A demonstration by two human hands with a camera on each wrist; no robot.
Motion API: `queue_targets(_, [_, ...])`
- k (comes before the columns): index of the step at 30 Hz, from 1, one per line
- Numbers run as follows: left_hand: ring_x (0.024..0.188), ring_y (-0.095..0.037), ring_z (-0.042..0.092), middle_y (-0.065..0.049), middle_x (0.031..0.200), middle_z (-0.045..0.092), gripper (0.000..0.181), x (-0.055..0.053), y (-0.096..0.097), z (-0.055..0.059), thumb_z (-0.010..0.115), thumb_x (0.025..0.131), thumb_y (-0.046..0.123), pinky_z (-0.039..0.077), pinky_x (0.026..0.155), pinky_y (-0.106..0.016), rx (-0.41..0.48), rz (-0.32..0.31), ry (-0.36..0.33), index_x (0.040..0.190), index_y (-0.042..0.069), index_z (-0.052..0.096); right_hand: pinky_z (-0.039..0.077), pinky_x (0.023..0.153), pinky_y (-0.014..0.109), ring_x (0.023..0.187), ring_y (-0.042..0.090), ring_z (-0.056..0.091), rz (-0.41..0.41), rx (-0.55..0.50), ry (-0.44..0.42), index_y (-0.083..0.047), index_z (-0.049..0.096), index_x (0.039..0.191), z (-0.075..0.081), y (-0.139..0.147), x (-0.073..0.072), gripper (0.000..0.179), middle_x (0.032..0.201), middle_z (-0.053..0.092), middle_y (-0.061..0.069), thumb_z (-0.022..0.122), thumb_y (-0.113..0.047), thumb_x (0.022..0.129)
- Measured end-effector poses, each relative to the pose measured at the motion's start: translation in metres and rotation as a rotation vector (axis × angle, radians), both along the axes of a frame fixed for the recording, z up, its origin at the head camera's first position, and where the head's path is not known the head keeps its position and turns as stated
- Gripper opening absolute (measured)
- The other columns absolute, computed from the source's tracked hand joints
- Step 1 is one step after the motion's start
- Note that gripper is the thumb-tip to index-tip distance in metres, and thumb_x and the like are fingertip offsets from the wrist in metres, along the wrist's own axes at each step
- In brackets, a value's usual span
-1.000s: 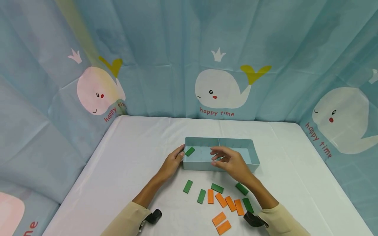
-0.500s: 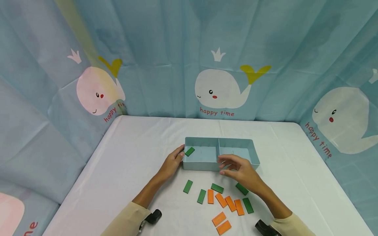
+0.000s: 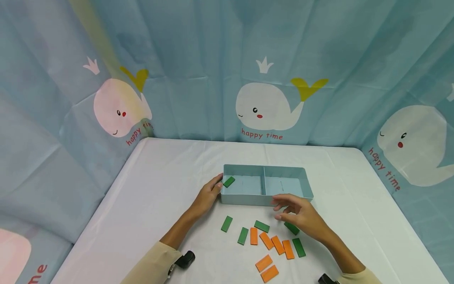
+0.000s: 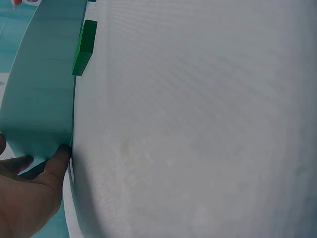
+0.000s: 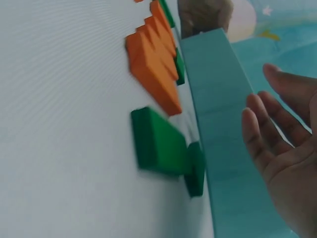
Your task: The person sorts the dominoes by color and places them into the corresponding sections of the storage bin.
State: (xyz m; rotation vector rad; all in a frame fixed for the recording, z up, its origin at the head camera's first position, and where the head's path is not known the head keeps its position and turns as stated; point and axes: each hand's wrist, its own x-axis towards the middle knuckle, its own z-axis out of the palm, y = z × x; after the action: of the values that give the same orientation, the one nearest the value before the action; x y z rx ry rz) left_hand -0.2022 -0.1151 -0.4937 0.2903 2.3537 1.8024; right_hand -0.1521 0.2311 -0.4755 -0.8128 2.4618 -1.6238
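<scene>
A light blue two-compartment box (image 3: 244,200) stands upright on the table. My left hand (image 3: 206,198) rests against its left end, thumb near the front corner and the other fingers along the end wall. Inside the left compartment lies one green rectangular tile (image 3: 229,182); the right compartment is partly hidden by my right hand (image 3: 301,215). That hand hovers at the box's front right, fingers loosely bent and apart, with nothing between them. Below it, a green tile (image 3: 291,228) is partly covered. In the right wrist view, the fingers are beside the box wall (image 5: 218,114).
In front of the box, several orange tiles (image 3: 253,236) lie close together on the white tabletop (image 3: 170,177). Several green tiles (image 3: 226,223) are scattered around them. Two orange tiles (image 3: 263,263) sit nearer the front. A whale-printed curtain (image 3: 198,106) hangs behind the table.
My right hand has drawn back from over the box's middle, moving right and toward me, so the divider now shows. The left hand stays at the box's end.
</scene>
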Motion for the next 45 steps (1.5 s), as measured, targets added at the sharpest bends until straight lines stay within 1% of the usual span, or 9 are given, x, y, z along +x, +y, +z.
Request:
queue_targets(7, [0.162, -0.036, 0.022, -0.016, 0.173, 0.029, 0.055, 0.0, 0.0, 0.0, 0.039, 0.117, 0.022, 0.024, 0.13, -0.056, 0.003, -0.001, -0.002, 0.166, 0.0, 0.028, 0.062, 0.086, 0.029, 0.109, 0.019, 0.072, 0.018, -0.012, -0.045, 0.001, 0.06, 0.143, -0.009, 0.014, 0.005, 0.048, 0.131, 0.07, 0.015, 0.076, -0.006, 0.098])
queue_targets(15, [0.162, -0.036, 0.021, -0.016, 0.174, 0.028, 0.055, 0.0, 0.0, -0.002, 0.039, 0.117, 0.023, 0.024, 0.13, -0.056, -0.005, -0.001, -0.001, 0.167, 0.002, 0.028, 0.063, 0.085, 0.03, 0.11, 0.025, 0.073, 0.018, 0.0, -0.159, 0.002, 0.058, 0.146, -0.014, 0.026, 0.009, 0.054, 0.134, 0.068, 0.02, 0.078, -0.008, 0.097])
queue_targets(20, [0.162, -0.034, 0.023, -0.014, 0.173, 0.029, 0.055, 0.0, 0.0, -0.001, 0.039, 0.117, 0.024, 0.026, 0.13, -0.055, 0.0, 0.005, -0.009, 0.167, 0.004, 0.03, 0.063, 0.082, 0.03, 0.112, 0.024, 0.072, 0.037, -0.008, -0.218, 0.003, 0.055, 0.148, -0.016, 0.033, 0.01, 0.056, 0.132, 0.067, 0.025, 0.076, -0.006, 0.097])
queue_targets(26, [0.162, -0.036, 0.023, -0.015, 0.174, 0.029, 0.055, 0.0, 0.0, -0.002, 0.04, 0.117, 0.022, 0.029, 0.128, -0.056, 0.004, 0.005, -0.009, 0.167, 0.003, 0.029, 0.062, 0.084, 0.028, 0.113, 0.021, 0.071, 0.038, 0.018, -0.232, 0.003, 0.055, 0.148, -0.016, 0.04, 0.011, 0.057, 0.128, 0.069, 0.024, 0.077, -0.007, 0.097])
queue_targets(30, [0.162, -0.037, 0.022, -0.016, 0.173, 0.029, 0.055, 0.0, 0.001, -0.002, 0.039, 0.117, 0.021, 0.027, 0.129, -0.057, -0.004, 0.006, -0.002, 0.167, 0.002, 0.029, 0.062, 0.084, 0.028, 0.113, 0.02, 0.071, 0.02, 0.041, -0.23, 0.002, 0.056, 0.148, -0.016, 0.044, 0.012, 0.058, 0.127, 0.07, 0.022, 0.079, -0.009, 0.096])
queue_targets(34, [0.162, -0.037, 0.021, -0.017, 0.173, 0.028, 0.054, 0.0, 0.001, -0.002, 0.039, 0.117, 0.022, 0.024, 0.13, -0.057, -0.003, 0.008, -0.002, 0.167, 0.002, 0.029, 0.061, 0.077, 0.029, 0.111, 0.02, 0.07, -0.011, 0.084, -0.229, -0.002, 0.059, 0.147, -0.013, 0.049, 0.014, 0.059, 0.127, 0.071, 0.019, 0.082, -0.01, 0.094])
queue_targets(37, [0.162, -0.036, 0.021, -0.016, 0.173, 0.029, 0.054, -0.001, 0.001, -0.003, 0.039, 0.117, 0.023, 0.023, 0.13, -0.057, 0.0, 0.011, -0.009, 0.167, 0.003, 0.03, 0.059, 0.07, 0.029, 0.101, 0.022, 0.07, -0.03, 0.13, -0.243, -0.006, 0.06, 0.147, -0.012, 0.053, 0.014, 0.062, 0.13, 0.071, 0.016, 0.084, -0.01, 0.09])
queue_targets(41, [0.162, -0.037, 0.02, -0.016, 0.173, 0.029, 0.054, -0.001, 0.001, -0.003, 0.039, 0.117, 0.022, 0.021, 0.131, -0.058, 0.0, 0.014, -0.009, 0.166, 0.002, 0.03, 0.059, 0.071, 0.029, 0.096, 0.023, 0.07, 0.003, 0.177, -0.283, -0.008, 0.06, 0.149, -0.01, 0.057, 0.013, 0.066, 0.136, 0.07, 0.015, 0.084, -0.008, 0.087])
queue_targets(45, [0.163, -0.036, 0.02, -0.016, 0.173, 0.029, 0.054, 0.0, 0.001, -0.001, 0.039, 0.117, 0.022, 0.019, 0.131, -0.057, 0.0, 0.015, -0.011, 0.166, 0.002, 0.03, 0.06, 0.077, 0.028, 0.107, 0.02, 0.069, 0.052, 0.198, -0.282, -0.007, 0.059, 0.15, -0.01, 0.061, 0.013, 0.068, 0.138, 0.07, 0.014, 0.082, -0.005, 0.086])
